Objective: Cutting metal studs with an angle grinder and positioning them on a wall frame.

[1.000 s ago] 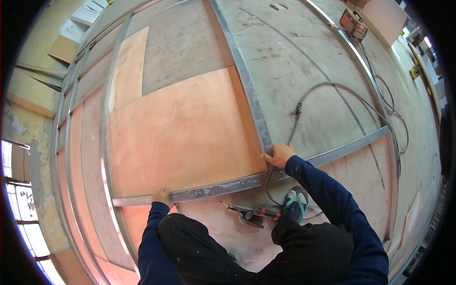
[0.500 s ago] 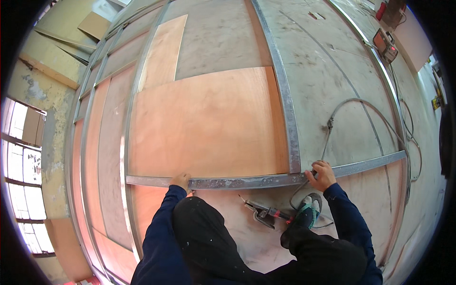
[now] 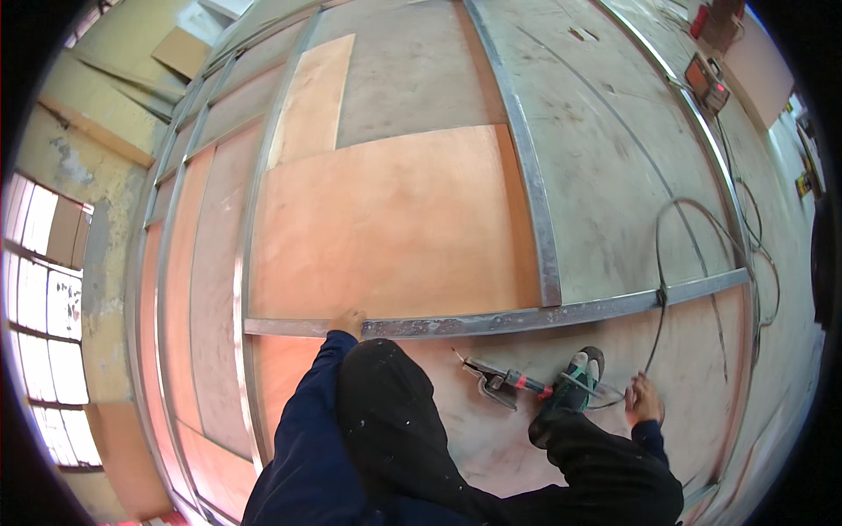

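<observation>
My left hand [image 3: 351,321] rests on the near edge of a grey steel bar [image 3: 491,321] that runs across the plywood floor [image 3: 386,219], fingers curled over it. My right hand [image 3: 645,399] is down on the plywood beside my green-and-black shoe [image 3: 574,386], touching a black cable [image 3: 656,333] that crosses the bar. I cannot tell whether it grips the cable. A red-and-black hand tool with metal jaws [image 3: 500,382] lies on the floor between my knee and the shoe.
A second steel bar [image 3: 526,175] runs away from me and meets the cross bar. More steel frame rails [image 3: 250,263] lie at the left. Cables loop over the concrete [image 3: 754,254] at the right toward a red machine [image 3: 709,83]. Windows line the left wall.
My right hand has come off the steel bar and dropped to the floor beside my shoe. My left hand stays on the bar. My head has shifted, so the floor sits further right.
</observation>
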The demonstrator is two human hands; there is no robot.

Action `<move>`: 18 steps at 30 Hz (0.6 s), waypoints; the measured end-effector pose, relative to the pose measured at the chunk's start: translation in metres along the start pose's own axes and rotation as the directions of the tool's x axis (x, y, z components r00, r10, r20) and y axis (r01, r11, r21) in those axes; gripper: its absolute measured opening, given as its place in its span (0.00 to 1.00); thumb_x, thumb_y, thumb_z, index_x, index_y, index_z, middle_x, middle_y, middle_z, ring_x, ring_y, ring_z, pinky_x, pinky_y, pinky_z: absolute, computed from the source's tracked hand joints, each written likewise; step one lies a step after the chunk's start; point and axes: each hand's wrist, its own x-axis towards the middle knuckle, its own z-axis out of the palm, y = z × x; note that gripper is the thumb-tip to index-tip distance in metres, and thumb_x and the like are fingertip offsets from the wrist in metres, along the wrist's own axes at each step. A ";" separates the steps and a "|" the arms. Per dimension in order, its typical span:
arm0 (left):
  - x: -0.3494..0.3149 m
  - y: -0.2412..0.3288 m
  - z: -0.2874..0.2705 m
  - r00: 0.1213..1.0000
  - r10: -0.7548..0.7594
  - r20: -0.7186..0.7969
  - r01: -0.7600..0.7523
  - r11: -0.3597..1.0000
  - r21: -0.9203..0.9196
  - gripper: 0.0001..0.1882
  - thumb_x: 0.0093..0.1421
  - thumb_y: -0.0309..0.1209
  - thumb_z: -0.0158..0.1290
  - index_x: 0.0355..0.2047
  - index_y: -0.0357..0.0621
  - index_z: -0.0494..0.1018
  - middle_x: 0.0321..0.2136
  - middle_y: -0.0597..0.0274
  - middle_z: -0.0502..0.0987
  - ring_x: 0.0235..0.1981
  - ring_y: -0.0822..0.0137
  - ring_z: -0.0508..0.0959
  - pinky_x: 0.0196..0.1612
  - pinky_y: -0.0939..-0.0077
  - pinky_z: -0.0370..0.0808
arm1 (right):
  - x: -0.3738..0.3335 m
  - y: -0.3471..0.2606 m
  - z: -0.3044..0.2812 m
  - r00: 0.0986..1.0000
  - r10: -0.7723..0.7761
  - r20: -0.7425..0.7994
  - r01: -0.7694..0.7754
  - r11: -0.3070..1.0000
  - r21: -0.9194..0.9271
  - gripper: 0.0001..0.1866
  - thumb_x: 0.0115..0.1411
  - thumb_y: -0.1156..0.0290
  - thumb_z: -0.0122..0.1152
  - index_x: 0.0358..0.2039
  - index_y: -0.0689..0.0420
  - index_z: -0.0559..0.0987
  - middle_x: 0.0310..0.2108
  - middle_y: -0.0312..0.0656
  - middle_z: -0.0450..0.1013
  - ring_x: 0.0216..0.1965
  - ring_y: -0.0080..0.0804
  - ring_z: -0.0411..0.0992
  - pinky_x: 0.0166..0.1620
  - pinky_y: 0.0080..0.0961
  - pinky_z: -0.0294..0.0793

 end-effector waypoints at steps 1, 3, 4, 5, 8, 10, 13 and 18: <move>0.003 0.006 0.001 1.000 -0.006 -0.006 0.006 1.000 -0.012 0.10 0.48 0.37 0.55 0.32 0.52 0.73 0.32 0.57 0.75 0.35 0.49 0.77 0.36 0.57 0.74 | -0.026 0.016 0.007 0.988 0.132 0.083 -0.131 0.991 -0.014 0.09 0.53 0.69 0.57 0.32 0.61 0.77 0.43 0.52 0.73 0.52 0.51 0.68 0.55 0.44 0.65; 0.017 0.026 -0.007 0.998 -0.001 0.058 -0.003 0.997 0.073 0.07 0.50 0.30 0.51 0.31 0.49 0.73 0.33 0.56 0.76 0.37 0.51 0.77 0.37 0.58 0.75 | -0.063 0.039 0.024 0.989 -0.124 0.074 0.110 0.980 0.165 0.13 0.57 0.67 0.55 0.40 0.59 0.75 0.46 0.52 0.73 0.53 0.44 0.69 0.55 0.38 0.66; 0.018 0.031 -0.006 0.991 -0.117 0.068 0.115 0.993 0.029 0.07 0.51 0.30 0.50 0.31 0.49 0.74 0.34 0.56 0.76 0.38 0.52 0.78 0.38 0.58 0.76 | -0.057 0.042 0.023 0.988 -0.137 0.068 0.125 0.980 0.157 0.13 0.57 0.67 0.55 0.40 0.59 0.75 0.46 0.52 0.73 0.53 0.44 0.69 0.55 0.38 0.66; 0.019 0.035 -0.008 0.991 -0.122 0.055 0.121 0.993 0.019 0.07 0.51 0.30 0.50 0.31 0.49 0.74 0.34 0.56 0.76 0.38 0.52 0.78 0.38 0.58 0.76 | -0.050 0.040 0.026 0.984 -0.130 0.122 0.107 0.979 0.174 0.12 0.57 0.67 0.55 0.40 0.59 0.76 0.45 0.51 0.73 0.52 0.43 0.69 0.54 0.37 0.66; 0.019 0.034 -0.007 0.991 -0.094 0.093 0.085 0.992 0.093 0.07 0.53 0.29 0.49 0.32 0.49 0.74 0.35 0.55 0.77 0.38 0.52 0.78 0.39 0.57 0.76 | -0.019 0.038 0.021 0.954 -0.098 0.285 0.035 0.975 0.218 0.11 0.58 0.65 0.54 0.38 0.57 0.76 0.41 0.47 0.74 0.48 0.40 0.70 0.50 0.35 0.67; 0.016 0.024 0.001 0.989 -0.137 0.051 0.131 0.987 0.098 0.08 0.53 0.28 0.49 0.32 0.48 0.75 0.35 0.55 0.77 0.38 0.51 0.78 0.39 0.57 0.76 | -0.002 0.038 0.023 0.915 -0.091 0.394 -0.013 0.967 0.254 0.11 0.58 0.65 0.54 0.37 0.56 0.77 0.39 0.45 0.74 0.45 0.39 0.71 0.48 0.34 0.68; 0.021 0.027 0.007 0.988 -0.153 -0.012 0.153 0.987 0.041 0.08 0.52 0.27 0.49 0.32 0.49 0.76 0.34 0.54 0.77 0.37 0.50 0.78 0.39 0.57 0.76 | 0.016 0.048 0.018 0.843 -0.042 0.537 -0.125 0.954 0.272 0.10 0.59 0.63 0.54 0.36 0.55 0.78 0.36 0.41 0.75 0.41 0.36 0.71 0.44 0.31 0.69; 0.023 0.034 0.008 0.996 -0.039 -0.079 0.039 0.999 0.002 0.09 0.51 0.26 0.49 0.32 0.49 0.76 0.33 0.54 0.78 0.36 0.50 0.78 0.39 0.58 0.76 | 0.008 0.082 -0.004 0.676 0.082 0.732 -0.365 0.901 0.236 0.10 0.61 0.61 0.53 0.33 0.52 0.79 0.31 0.35 0.76 0.34 0.32 0.73 0.38 0.27 0.71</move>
